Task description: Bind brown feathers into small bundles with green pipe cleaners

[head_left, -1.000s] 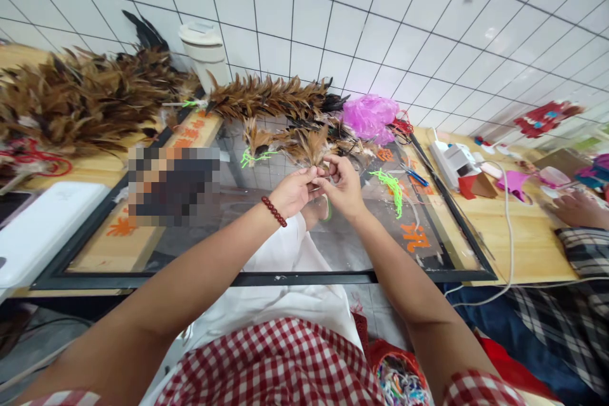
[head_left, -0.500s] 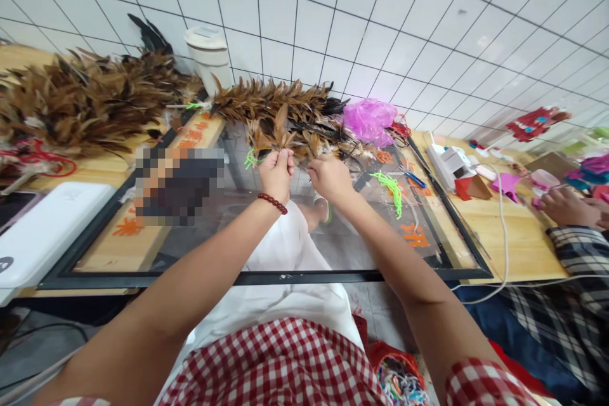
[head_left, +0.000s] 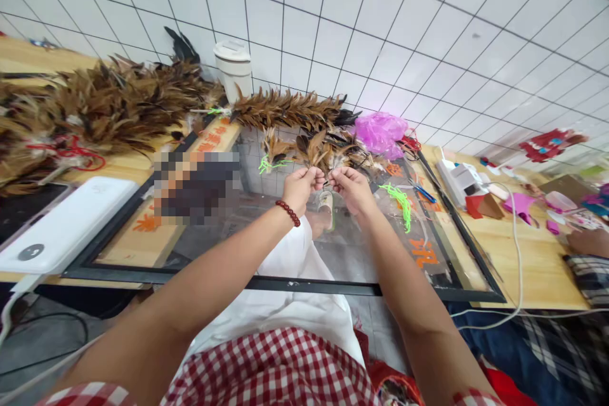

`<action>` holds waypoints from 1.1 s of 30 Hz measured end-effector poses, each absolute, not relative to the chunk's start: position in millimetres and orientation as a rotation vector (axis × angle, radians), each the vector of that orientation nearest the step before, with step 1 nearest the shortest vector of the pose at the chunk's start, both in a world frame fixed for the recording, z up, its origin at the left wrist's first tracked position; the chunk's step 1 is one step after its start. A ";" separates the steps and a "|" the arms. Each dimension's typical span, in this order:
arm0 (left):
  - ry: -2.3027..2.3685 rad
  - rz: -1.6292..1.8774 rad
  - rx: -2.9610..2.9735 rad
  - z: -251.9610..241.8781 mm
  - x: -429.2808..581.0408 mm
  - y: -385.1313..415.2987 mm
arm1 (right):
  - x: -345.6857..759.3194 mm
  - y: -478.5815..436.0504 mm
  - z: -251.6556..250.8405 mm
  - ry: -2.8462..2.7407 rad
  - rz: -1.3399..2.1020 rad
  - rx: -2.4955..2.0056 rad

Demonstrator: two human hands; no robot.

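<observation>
My left hand (head_left: 301, 189), with a bead bracelet at the wrist, is closed in a pinch on a few brown feathers (head_left: 314, 147) that fan out above its fingertips. Close beside it, my right hand (head_left: 353, 189) pinches at the feathers' lower ends. Whatever lies between its fingertips is too small to make out. Both hands are over the glass tabletop (head_left: 266, 200). Just behind them lie more loose feathers, and a small feather bunch (head_left: 275, 146) with bright green cord (head_left: 271, 163) is to the left.
A long feather strip (head_left: 290, 108), a lidded white cup (head_left: 233, 70) and a pink plastic bag (head_left: 380, 132) stand along the wall. Green cords (head_left: 399, 203) and a blue-handled tool (head_left: 423, 193) lie right. A large feather pile (head_left: 114, 104) and white power bank (head_left: 71, 228) are left. Another person's sleeve (head_left: 590, 276) shows right.
My hands have come closer together, fingertips nearly meeting, and the feathers in my left hand came along. The view has shifted, so the table things appear lower and further right.
</observation>
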State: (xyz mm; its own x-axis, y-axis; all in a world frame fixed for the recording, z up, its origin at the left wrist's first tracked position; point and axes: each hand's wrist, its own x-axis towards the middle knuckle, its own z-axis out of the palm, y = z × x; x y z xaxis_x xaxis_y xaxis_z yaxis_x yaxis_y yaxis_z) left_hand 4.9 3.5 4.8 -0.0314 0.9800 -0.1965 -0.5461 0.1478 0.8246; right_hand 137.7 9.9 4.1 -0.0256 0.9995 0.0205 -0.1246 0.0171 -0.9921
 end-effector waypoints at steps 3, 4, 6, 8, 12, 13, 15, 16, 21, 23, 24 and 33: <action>0.854 1.330 0.603 4.2 6.1 0.6 | 130.5 5.5 6.2 -1.114 1.302 -1.058; 0.838 1.322 0.589 4.4 6.0 0.1 | 128.3 4.6 7.2 -1.113 1.293 -1.048; 0.813 1.303 0.582 5.3 5.5 -0.5 | 125.3 3.4 8.8 -1.109 1.273 -1.029; 0.788 1.268 0.614 6.4 4.7 -0.8 | 124.2 2.6 9.6 -1.108 1.276 -1.023; 0.773 1.202 0.672 7.2 3.2 0.0 | 126.4 4.8 9.6 -1.093 1.245 -1.072; 0.788 1.211 0.661 7.3 2.7 0.6 | 128.5 6.5 9.4 -1.079 1.208 -1.083; 0.829 1.244 0.617 7.8 1.5 1.9 | 134.9 10.9 8.3 -1.058 1.083 -1.098; 0.848 1.263 0.590 8.4 0.9 2.6 | 138.9 13.1 7.4 -1.069 1.003 -1.113; 0.876 1.328 0.530 12.7 -0.1 4.3 | 152.8 14.8 0.2 -1.410 0.572 -1.375; 0.883 1.339 0.512 13.4 0.6 4.5 | 151.1 10.7 -1.6 -1.575 0.408 -1.514; 0.885 1.342 0.499 13.3 0.9 4.7 | 149.3 8.6 -2.1 -1.635 0.340 -1.574; 0.894 1.369 0.413 12.6 -0.5 6.4 | 150.3 15.9 1.1 -1.207 1.021 -1.197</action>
State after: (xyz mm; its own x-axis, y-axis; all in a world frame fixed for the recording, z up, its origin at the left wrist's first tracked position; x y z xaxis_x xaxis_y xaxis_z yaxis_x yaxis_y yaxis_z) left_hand -0.5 6.4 12.6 -0.0484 0.9512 -0.3047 -0.6615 0.1980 0.7233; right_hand 150.3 15.9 1.1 0.1097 0.9864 0.1225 0.0426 0.1184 -0.9921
